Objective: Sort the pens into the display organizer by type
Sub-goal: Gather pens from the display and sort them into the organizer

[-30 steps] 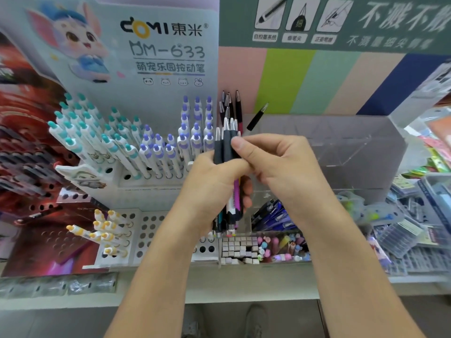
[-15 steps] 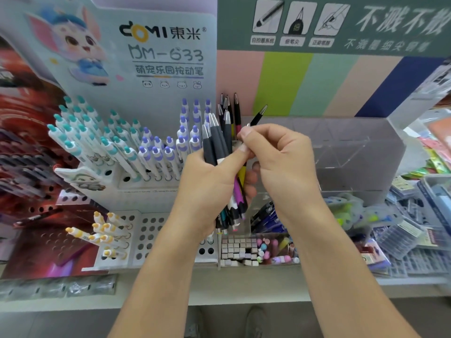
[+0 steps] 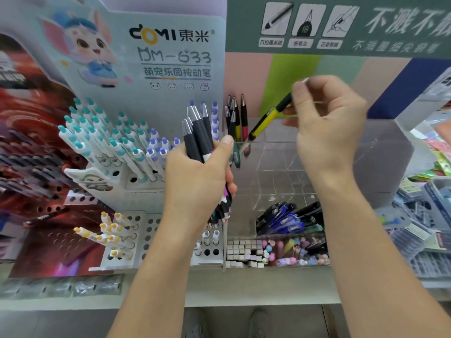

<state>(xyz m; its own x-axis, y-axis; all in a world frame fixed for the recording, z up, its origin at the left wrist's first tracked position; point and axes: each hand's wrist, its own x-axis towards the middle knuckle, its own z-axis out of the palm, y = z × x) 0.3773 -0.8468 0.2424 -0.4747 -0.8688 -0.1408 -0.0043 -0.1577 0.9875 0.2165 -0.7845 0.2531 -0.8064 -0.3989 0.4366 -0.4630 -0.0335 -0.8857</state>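
Observation:
My left hand (image 3: 197,184) grips a bundle of black-topped pens (image 3: 199,135), held upright in front of the shelf with their coloured lower ends showing below my fist. My right hand (image 3: 327,123) pinches a single yellow-and-black pen (image 3: 268,118) by its black upper end, and the pen slants down to the left over the back-left corner of the clear acrylic organizer (image 3: 305,167). A few matching pens (image 3: 235,120), yellow, red and green, stand in that back-left corner. The hand looks motion-blurred.
A white DOMI display (image 3: 136,181) at the left holds several teal- and purple-capped pens in holes, with yellow-capped ones (image 3: 109,230) lower down. Blue pens (image 3: 285,218) and a tray of small erasers (image 3: 280,250) lie in front of the organizer. Packaged stationery (image 3: 424,215) is stacked at the right.
My right hand has pulled the yellow-and-black pen out of the bundle and carried it up and to the right, over the acrylic organizer. My left hand keeps the bundle in place.

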